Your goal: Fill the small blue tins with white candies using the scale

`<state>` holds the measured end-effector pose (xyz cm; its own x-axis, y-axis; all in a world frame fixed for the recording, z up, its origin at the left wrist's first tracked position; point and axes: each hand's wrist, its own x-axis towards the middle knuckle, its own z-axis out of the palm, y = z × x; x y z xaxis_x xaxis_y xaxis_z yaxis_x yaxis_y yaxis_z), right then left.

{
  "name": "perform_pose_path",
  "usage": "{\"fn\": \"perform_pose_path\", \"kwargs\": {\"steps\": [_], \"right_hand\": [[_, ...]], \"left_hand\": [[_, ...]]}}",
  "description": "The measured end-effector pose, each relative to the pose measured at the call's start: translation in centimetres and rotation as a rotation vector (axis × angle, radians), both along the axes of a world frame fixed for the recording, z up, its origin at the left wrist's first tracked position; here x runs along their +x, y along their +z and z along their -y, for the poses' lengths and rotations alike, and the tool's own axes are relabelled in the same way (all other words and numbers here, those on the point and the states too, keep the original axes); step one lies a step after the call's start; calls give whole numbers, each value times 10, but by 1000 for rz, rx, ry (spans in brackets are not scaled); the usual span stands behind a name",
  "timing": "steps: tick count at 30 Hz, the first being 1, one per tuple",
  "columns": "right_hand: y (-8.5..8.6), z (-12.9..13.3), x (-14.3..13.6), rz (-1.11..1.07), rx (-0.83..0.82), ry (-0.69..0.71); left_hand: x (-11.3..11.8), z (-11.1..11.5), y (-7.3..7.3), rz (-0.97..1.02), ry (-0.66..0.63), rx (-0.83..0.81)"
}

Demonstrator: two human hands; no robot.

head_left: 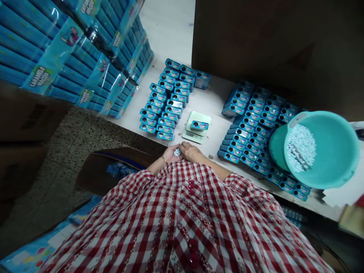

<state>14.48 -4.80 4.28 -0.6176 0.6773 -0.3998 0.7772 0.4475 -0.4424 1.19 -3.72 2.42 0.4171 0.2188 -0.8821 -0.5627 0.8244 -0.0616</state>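
My left hand [170, 154] is cupped at the table's front edge, with a small heap of pale blue candies [177, 152] in its palm. Against it rests my right hand [191, 152], its fingers curled in beside the candies; what they pinch, if anything, is hidden. Just beyond both hands, a small pale green digital scale [196, 137] bears one upright blue candy box [199, 125] with a dark round hole in its top.
Rows of similar blue boxes [163, 101] stand left of the scale, and more boxes [250, 129] to the right. A turquoise bucket [338, 151] holding pale candies leans over the right rows. Wrapped display packs [71, 53] are stacked at left; a dark cardboard box [250, 34] stands behind.
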Motion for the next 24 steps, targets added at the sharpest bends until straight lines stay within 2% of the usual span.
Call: {"fn": "perform_pose_path", "kwargs": {"steps": [6,12,15,18,21,24], "right_hand": [[-1,-3,11,-105,8,-66],[5,-29,40,-317,68,-369],[7,-52,55,-287,156,-452],[5,-71,61,-140,199,-462],[0,-78,60,-28,199,-422],[-6,-78,58,-102,235,-420]], "left_hand": [[7,-5,2,-5,-5,13],[25,-31,12,39,45,202],[32,-47,14,36,73,256],[32,-53,11,30,74,253],[27,-48,7,17,75,238],[21,-42,5,6,79,225]]}}
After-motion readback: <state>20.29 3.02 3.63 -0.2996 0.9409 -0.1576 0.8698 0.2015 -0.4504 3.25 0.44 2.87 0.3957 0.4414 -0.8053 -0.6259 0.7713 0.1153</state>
